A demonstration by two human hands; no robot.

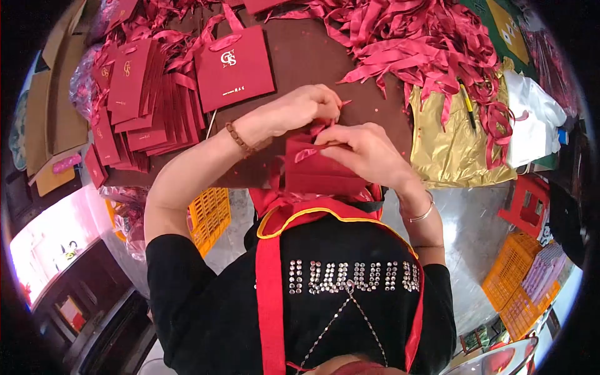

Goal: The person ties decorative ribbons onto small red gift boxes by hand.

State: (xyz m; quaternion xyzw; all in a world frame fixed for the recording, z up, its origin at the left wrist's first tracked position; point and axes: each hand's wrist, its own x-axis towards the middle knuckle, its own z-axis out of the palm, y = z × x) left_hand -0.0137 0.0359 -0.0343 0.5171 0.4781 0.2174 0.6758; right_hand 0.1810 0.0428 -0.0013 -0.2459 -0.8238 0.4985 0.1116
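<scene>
My left hand [304, 107] is closed on a red ribbon [322, 125] above a red paper bag [319, 167] at the table's near edge. Close beside it on the right, my right hand [362, 150] pinches the ribbon at the bag's top, fingertips together. The bag's lower part rests by my lap. Another red bag [234, 75] with a white logo and a ribbon handle lies flat beyond my left forearm. Piles of red bags [129, 87] spread over the table's left side. Loose red ribbons [412, 44] are heaped at the far right.
The brown table [300, 56] carries small red scraps. Gold wrapping [437, 144] with a yellow-black pen [467, 106] lies right, beside a white plastic bag [531, 112]. Orange crates [209, 219] stand below left and at the lower right [515, 284]; a red stool [528, 206] stands right.
</scene>
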